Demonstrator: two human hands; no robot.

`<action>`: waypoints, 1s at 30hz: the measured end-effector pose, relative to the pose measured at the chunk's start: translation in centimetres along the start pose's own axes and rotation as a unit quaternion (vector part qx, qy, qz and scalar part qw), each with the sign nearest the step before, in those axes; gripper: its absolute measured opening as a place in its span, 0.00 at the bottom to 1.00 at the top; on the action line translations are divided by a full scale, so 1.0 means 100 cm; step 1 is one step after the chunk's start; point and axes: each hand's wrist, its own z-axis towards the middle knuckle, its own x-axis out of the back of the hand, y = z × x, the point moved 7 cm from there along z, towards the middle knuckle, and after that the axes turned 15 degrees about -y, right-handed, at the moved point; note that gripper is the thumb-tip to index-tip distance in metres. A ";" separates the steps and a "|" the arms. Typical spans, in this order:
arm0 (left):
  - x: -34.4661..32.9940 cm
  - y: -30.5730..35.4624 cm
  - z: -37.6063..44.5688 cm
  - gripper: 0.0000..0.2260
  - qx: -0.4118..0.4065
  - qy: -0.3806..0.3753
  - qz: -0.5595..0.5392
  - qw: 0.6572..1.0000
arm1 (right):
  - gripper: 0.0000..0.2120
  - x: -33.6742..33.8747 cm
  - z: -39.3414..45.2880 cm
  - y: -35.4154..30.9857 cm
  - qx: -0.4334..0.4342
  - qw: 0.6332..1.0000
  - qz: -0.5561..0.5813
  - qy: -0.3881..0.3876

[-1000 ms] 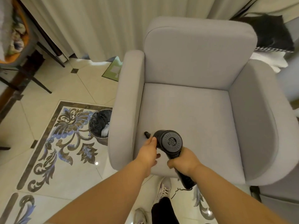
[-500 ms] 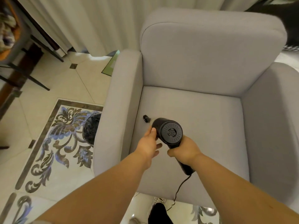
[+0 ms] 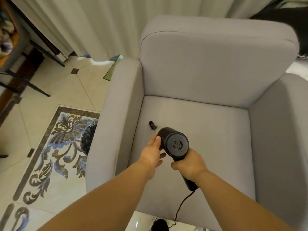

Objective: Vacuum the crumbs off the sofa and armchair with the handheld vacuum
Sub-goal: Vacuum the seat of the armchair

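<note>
A black handheld vacuum (image 3: pixel 175 144) is held over the seat cushion of a grey armchair (image 3: pixel 208 77), close to the cushion's left edge, where the seat meets the left armrest. Its round vented rear cap is turned toward the camera, and its narrow nozzle (image 3: pixel 152 125) is pointed away and to the left, with the tip at or just above the fabric near the left armrest; whether the tip is touching the cushion cannot be told. The handle is angled down toward the front edge of the seat, and a thin black cord (image 3: pixel 181 205) is seen trailing from its end, over the front edge of the cushion and down toward the floor.

The right hand (image 3: pixel 190 162) is wrapped around the handle just beneath the vacuum's body, with the fingers curled tightly round it. The left hand (image 3: pixel 153 154) is laid against the left side of the body; its thumb is pressed to the casing, and the remaining fingers are loosely extended beneath the barrel, slightly apart, not closed round it.

No crumbs can be made out on the seat.

Beside the left armrest, on the patterned tile floor (image 3: pixel 55 147), a dark round bin (image 3: pixel 88 139) is partly hidden by the chair. Pale curtains (image 3: pixel 100 22) are hung behind the backrest. A dark-legged piece of furniture (image 3: pixel 25 72) is seen at the upper left, and a black object (image 3: pixel 293 19) lies behind the backrest's upper right corner. A shoe (image 3: pixel 158 222) is visible below the front edge of the seat.
</note>
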 end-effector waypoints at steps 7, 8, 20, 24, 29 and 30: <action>-0.066 0.015 0.011 0.20 0.012 -0.091 0.037 0.995 | 0.11 0.054 -0.031 0.024 -0.029 0.995 0.036 0.092; -0.071 0.018 0.012 0.20 0.011 -0.102 0.039 0.994 | 0.11 0.061 -0.030 0.024 -0.025 0.994 0.043 0.100; -0.018 0.004 0.010 0.18 0.022 0.002 -0.001 1.000 | 0.15 0.009 -0.003 0.017 -0.032 0.998 0.042 -0.020; -0.019 -0.012 -0.009 0.17 0.037 -0.005 -0.001 0.999 | 0.16 -0.001 -0.023 0.023 -0.041 0.998 0.038 -0.027; -0.040 -0.023 -0.027 0.19 0.033 -0.061 0.025 0.997 | 0.12 0.003 -0.061 0.041 -0.040 0.997 0.056 0.038; -0.049 -0.024 -0.030 0.19 0.030 -0.083 0.039 0.995 | 0.11 0.005 -0.069 0.048 -0.037 0.995 0.067 0.060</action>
